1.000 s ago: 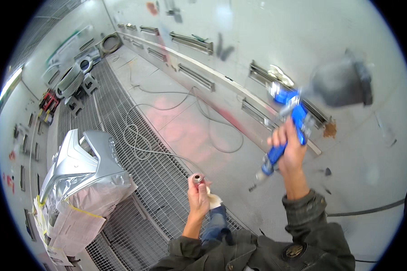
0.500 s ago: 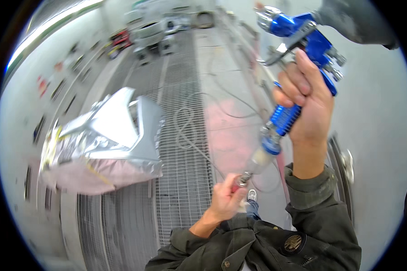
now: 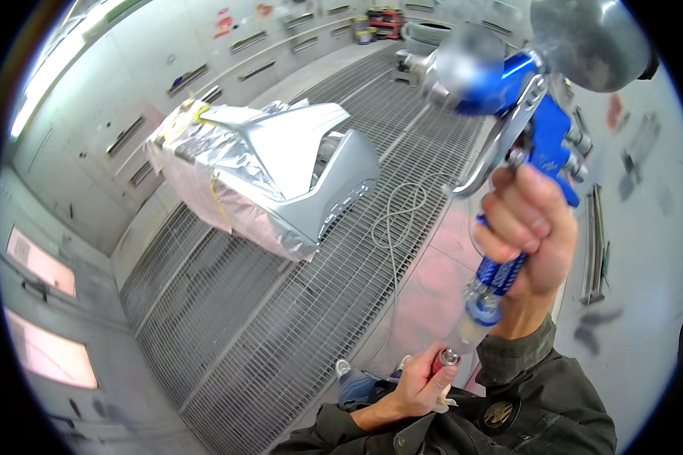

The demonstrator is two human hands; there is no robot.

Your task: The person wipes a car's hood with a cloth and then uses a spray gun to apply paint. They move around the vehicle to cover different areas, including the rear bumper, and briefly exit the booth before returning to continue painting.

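My right hand (image 3: 535, 224) is wrapped round the handle of a blue spray gun (image 3: 550, 136), held up at the right. A grey cup (image 3: 588, 45) sits on top of the gun; its front end is blurred. Below the handle hangs a clear filter with a blue collar (image 3: 482, 307). My left hand (image 3: 419, 385) grips a red air hose coupling (image 3: 445, 358) close under the filter; I cannot tell whether the two are joined. To the left stands a silver car body panel (image 3: 284, 163), partly covered with foil and pinkish masking paper (image 3: 197, 193).
Floor grating (image 3: 228, 326) runs under the panel. A thin grey hose (image 3: 393, 258) lies looped across it. Slotted walls (image 3: 148, 76) surround the space, with pink-lit windows (image 3: 57, 353) at lower left. Tyres (image 3: 429, 32) and a red rack (image 3: 385, 23) stand at the back.
The view has swung left, so the panel now appears farther right and higher. Both hands keep their hold, the left now lower and farther right in the picture.
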